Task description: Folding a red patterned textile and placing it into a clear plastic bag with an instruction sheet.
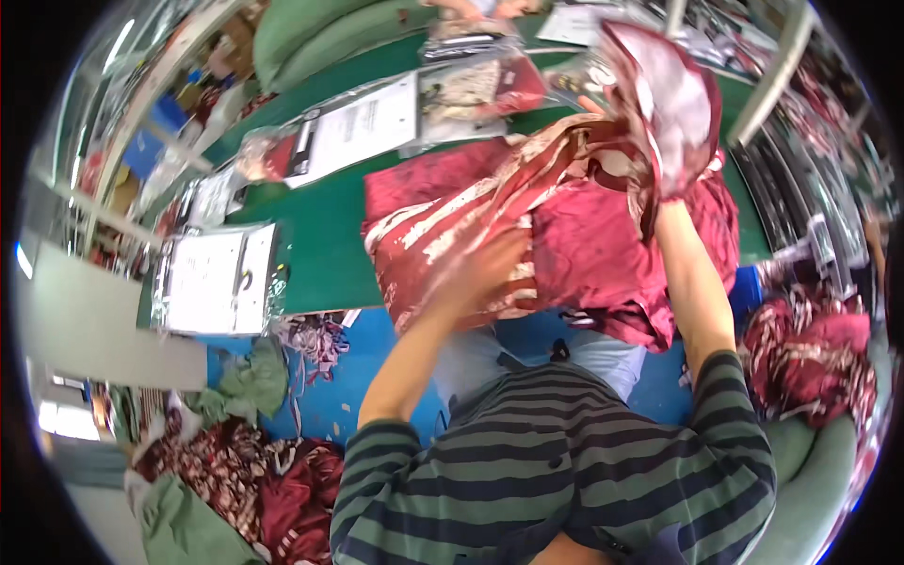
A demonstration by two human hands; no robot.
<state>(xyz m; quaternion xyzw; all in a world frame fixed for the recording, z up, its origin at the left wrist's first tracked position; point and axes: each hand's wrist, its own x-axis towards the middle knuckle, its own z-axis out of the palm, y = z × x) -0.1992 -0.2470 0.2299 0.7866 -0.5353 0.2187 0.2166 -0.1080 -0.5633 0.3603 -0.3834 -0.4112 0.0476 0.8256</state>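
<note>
A red satin garment (603,231) with white streaked patterning lies spread across the near edge of the green table. My right hand (591,105) has raised a pale-lined part of the cloth (670,104) above the table. That fabric drapes over the hand and hides most of it; only fingertips and the wrist show. My left hand (492,266) is over the striped red and white part (443,235), on the near left side. Motion smears its fingers, so whether they grip the cloth is unclear.
On the green table (325,231) lie clear plastic packages with white sheets (363,127) and a bagged stack (215,278) at left. Another person's hands (490,8) show at the far edge. Cloth heaps lie at lower left (226,471) and right (810,353). A white post (772,80) stands far right.
</note>
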